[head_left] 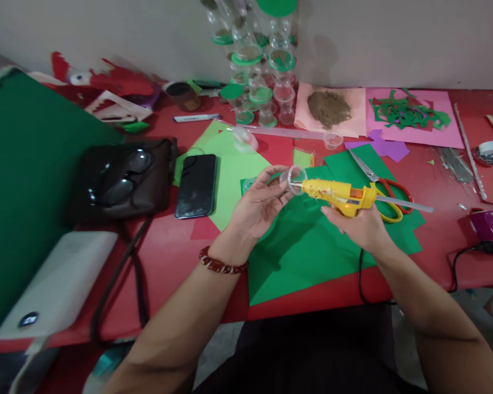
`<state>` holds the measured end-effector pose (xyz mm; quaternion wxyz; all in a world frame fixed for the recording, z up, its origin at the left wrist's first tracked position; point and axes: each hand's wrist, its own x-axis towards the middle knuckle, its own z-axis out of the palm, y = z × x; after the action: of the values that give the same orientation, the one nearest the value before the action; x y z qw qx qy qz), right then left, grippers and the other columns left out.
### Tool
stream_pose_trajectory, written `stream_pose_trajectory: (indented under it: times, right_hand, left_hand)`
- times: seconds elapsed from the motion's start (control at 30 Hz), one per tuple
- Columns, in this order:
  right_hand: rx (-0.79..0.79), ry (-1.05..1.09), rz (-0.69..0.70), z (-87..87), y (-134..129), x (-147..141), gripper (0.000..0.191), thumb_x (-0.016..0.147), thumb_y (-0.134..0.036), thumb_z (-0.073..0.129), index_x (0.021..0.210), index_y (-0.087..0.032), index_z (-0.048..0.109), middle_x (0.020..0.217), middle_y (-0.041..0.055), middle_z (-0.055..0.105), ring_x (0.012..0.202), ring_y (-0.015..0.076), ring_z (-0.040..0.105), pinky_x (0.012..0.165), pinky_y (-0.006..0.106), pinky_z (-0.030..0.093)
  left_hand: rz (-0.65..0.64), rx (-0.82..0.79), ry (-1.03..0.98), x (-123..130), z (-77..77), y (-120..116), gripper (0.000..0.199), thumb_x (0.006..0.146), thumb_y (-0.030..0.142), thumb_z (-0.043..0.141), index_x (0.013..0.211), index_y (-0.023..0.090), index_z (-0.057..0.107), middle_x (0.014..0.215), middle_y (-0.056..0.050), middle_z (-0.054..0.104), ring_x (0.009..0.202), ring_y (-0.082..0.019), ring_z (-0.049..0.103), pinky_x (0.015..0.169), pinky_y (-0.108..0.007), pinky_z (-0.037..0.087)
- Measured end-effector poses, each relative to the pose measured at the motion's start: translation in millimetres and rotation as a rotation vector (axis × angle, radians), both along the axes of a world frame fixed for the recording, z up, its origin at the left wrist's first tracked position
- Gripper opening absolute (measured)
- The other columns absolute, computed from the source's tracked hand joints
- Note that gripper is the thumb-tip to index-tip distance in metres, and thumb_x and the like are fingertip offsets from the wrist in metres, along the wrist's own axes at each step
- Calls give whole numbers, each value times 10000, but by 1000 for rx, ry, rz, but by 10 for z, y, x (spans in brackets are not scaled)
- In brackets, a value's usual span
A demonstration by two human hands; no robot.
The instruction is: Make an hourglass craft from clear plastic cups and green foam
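The left hand [259, 207] pinches a clear plastic cup [297, 176] between the thumb and the fingers; the cup sits at the fingertips, tilted, with its round rim turned to the right. The right hand [363, 227] is closed around the handle of a yellow glue gun [332, 191]. The gun's body lies above this grip, and its nozzle points left to the cup, at the rim; whether it touches the plastic, I cannot tell. The trigger is hidden, so I also cannot tell if it is pressed. From the gun's rear a glue stick [411, 204] comes out, passing above the handles of the scissors [394, 200].

Both hands are above a green sheet [296, 268], which reaches close to the near edge of the red surface [168, 279]. To the left of the left hand lies a phone [196, 186]. At the far edge, behind the hands, stand stacked clear cups [261, 97]; to their right is a brown heap [328, 108] on pink paper [358, 109].
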<state>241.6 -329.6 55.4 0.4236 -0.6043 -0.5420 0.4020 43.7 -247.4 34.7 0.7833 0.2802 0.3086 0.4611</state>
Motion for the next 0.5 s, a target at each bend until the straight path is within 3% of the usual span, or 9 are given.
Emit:
stream_pose_trajectory:
  times: [0.1, 0.27, 0.5]
  right_hand:
    - [2, 10, -19, 0, -2, -14, 268, 781, -351, 714, 635, -243, 516, 473, -59, 464, 453, 99, 441, 468, 249, 449]
    - [-11, 21, -25, 0, -1, -16, 251, 762, -330, 711, 632, -240, 516, 478, -55, 468, 460, 100, 446, 462, 245, 441]
    - [-19, 20, -34, -28, 1, -18, 230, 754, -317, 703, 643, -237, 517, 506, -47, 475, 491, 108, 474, 470, 243, 437]
  left_hand:
    - [7, 3, 13, -6, -4, 7, 219, 822, 31, 751, 960, 200, 729, 1135, -50, 800, 1047, -172, 757, 941, -280, 619]
    - [21, -8, 5, -10, 9, 11, 217, 832, 17, 733, 946, 202, 729, 1051, -30, 806, 918, -138, 761, 918, -264, 624]
    - [26, -18, 35, -13, 40, 6, 228, 842, 10, 707, 957, 207, 717, 1095, -36, 813, 967, -136, 765, 904, -240, 622]
